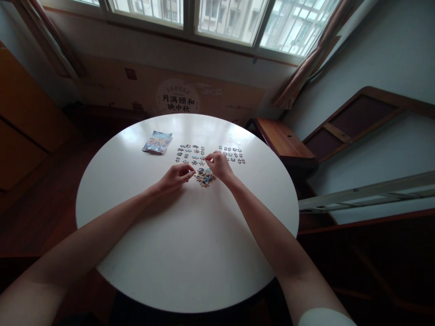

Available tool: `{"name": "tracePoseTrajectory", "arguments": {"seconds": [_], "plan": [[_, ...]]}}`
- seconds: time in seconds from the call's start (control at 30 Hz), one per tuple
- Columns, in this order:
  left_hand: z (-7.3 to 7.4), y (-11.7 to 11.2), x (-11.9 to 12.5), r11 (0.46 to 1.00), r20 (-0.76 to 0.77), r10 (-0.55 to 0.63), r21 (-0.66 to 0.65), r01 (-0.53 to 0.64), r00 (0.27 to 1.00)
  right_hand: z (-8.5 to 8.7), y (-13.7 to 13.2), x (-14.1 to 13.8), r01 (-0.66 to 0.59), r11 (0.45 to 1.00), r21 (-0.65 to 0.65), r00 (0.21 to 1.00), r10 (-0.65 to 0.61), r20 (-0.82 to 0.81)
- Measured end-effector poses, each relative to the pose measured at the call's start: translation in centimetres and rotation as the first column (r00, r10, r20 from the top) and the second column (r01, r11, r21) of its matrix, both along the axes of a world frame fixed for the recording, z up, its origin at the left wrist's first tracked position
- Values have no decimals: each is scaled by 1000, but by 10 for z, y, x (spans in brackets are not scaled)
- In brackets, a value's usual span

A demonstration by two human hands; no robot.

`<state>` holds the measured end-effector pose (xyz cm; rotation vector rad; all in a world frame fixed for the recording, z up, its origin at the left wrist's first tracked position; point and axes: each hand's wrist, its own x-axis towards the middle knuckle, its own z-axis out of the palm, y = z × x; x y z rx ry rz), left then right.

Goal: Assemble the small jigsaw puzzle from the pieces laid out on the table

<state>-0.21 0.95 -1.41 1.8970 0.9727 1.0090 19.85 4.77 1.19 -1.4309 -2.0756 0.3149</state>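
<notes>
A loose pile of jigsaw puzzle pieces [205, 178] lies on the white round table [190, 253]. My left hand [177, 175] is at the pile's left edge, thumb and forefinger brought together; whatever may be between them is too small to make out. Just above the pile, my right hand [220, 165] pinches a puzzle piece, mostly hidden by the fingertips, beside a spread group of puzzle pieces [186, 156]. A second group of spaced-out pieces [234, 155] lies beyond this hand to the right, partly covered by it.
A colourful printed packet or leaflet [157, 142] lies at the table's far left. Behind the table's right side stands a wooden stool or bench [283, 138]. A printed cardboard panel [217, 93] leans below the barred windows [231, 18].
</notes>
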Motion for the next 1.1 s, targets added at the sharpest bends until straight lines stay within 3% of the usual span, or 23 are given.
{"name": "tracePoseTrajectory", "arguments": {"seconds": [0.2, 0.47, 0.73, 0.87, 1.0, 1.1], "plan": [[1, -2, 0, 999, -62, -52, 9, 52, 997, -8, -15, 23, 73, 997, -39, 991, -77, -107], [13, -8, 1, 997, -144, -72, 26, 77, 987, -27, -23, 36, 126, 992, -16, 983, -127, -132], [10, -5, 0, 996, -152, -85, 19, 89, 985, -27, -26, 38, 124, 991, -43, 981, -129, -143], [9, -5, 0, 997, -168, -70, 19, 75, 983, -25, -25, 41, 118, 987, -113, 964, -141, -224], [10, -6, -1, 996, -170, -84, 24, 89, 982, -15, -32, 37, -27, 976, -214, 872, -82, -482], [9, -6, -2, 995, -161, -91, 17, 95, 983, -6, -43, 26, -260, 905, -338, 741, -37, -670]]}}
